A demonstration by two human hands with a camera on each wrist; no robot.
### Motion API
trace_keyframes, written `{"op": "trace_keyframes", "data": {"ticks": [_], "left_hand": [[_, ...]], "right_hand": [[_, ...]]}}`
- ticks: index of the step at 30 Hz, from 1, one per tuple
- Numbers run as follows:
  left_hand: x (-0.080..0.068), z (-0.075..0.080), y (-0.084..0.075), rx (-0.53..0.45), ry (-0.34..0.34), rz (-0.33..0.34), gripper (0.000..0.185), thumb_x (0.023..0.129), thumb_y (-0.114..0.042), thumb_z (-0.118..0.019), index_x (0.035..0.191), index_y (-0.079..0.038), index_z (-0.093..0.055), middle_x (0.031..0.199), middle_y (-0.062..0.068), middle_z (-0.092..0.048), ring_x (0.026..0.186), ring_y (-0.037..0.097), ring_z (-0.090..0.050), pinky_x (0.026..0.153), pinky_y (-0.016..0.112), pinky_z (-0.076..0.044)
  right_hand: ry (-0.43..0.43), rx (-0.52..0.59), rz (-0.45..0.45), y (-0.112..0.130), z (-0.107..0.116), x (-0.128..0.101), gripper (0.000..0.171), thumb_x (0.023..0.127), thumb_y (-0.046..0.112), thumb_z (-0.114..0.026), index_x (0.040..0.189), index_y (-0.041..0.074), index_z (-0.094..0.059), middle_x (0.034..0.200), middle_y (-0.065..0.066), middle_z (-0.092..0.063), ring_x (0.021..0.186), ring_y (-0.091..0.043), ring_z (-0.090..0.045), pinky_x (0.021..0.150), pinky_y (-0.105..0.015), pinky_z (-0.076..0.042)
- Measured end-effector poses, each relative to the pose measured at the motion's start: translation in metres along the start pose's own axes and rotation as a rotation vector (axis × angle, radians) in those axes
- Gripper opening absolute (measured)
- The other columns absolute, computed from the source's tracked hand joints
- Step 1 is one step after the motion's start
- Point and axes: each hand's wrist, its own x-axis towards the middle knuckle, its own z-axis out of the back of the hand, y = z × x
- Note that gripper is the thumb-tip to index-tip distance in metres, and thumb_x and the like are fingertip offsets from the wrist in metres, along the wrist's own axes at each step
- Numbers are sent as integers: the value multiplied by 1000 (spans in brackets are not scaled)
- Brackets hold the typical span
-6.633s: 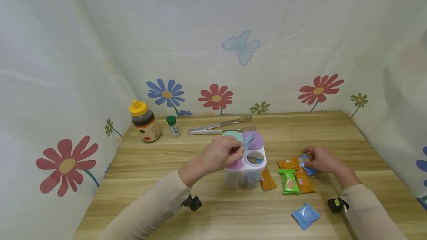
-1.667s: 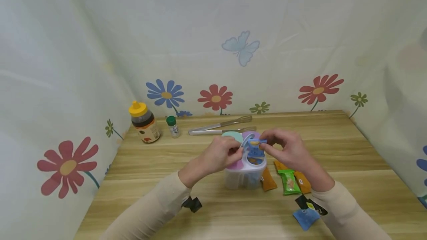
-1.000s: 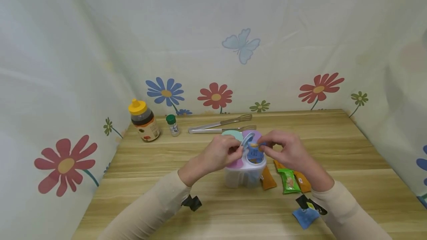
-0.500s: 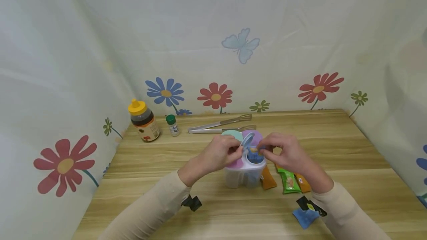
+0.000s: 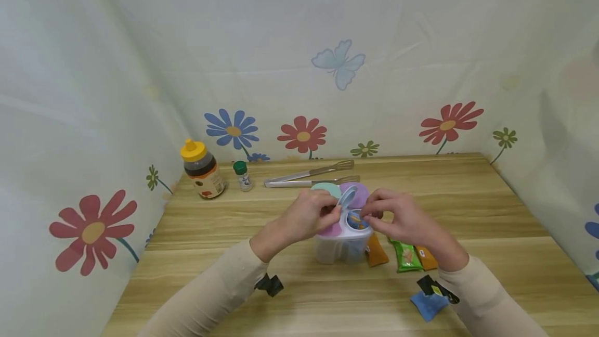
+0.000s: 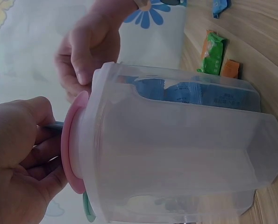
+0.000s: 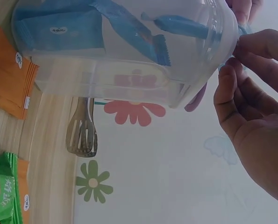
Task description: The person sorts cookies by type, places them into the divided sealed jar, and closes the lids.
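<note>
My left hand (image 5: 311, 215) pinches the raised light blue flip lid (image 5: 348, 196) of a clear container (image 5: 329, 251) with several compartments and a white top. Beside it the pink lid (image 6: 72, 144), green lid (image 5: 326, 189) and purple lid (image 5: 356, 194) are down. At the uncovered round opening is my right hand (image 5: 398, 217), its thumb and fingertips together at the end of a blue snack packet (image 5: 357, 220) sitting mostly inside. The fingers partly hide that end. Through the wall of the same compartment, several blue packets (image 7: 59, 32) show in the right wrist view.
Right of the container lie orange packets (image 5: 376, 251) and a green packet (image 5: 407, 255); a blue packet (image 5: 429, 305) is nearer the front, partly under the right wrist. Behind are metal tongs (image 5: 299, 176), a green-capped shaker (image 5: 243, 176) and a yellow-capped squeeze bottle (image 5: 203, 170).
My right hand took a blue packet from the pile at the right and brought it to the opening. The packet has sunk down into the compartment. My left hand keeps holding the lid.
</note>
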Motion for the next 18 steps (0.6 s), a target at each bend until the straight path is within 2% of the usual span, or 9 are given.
{"op": "trace_keyframes", "data": {"ticks": [9,18], "left_hand": [[0,0,0,4,-4,-2,11,86,-9,-66,76,-7,-68,65,-3,-58,59,5,-50,54,10,-39],[1,0,0,-2,3,0,11,86,-8,-65,76,-7,-68,65,-2,-58,59,5,-49,54,10,-40]], "right_hand": [[63,-5,33,-1,0,0,5,84,8,-74,87,11,-77,94,7,-59,83,-7,-55,70,-26,-53],[39,13,9,-5,0,0,3,87,13,-73,89,11,-74,93,9,-61,82,-7,-56,70,-25,-53]]}}
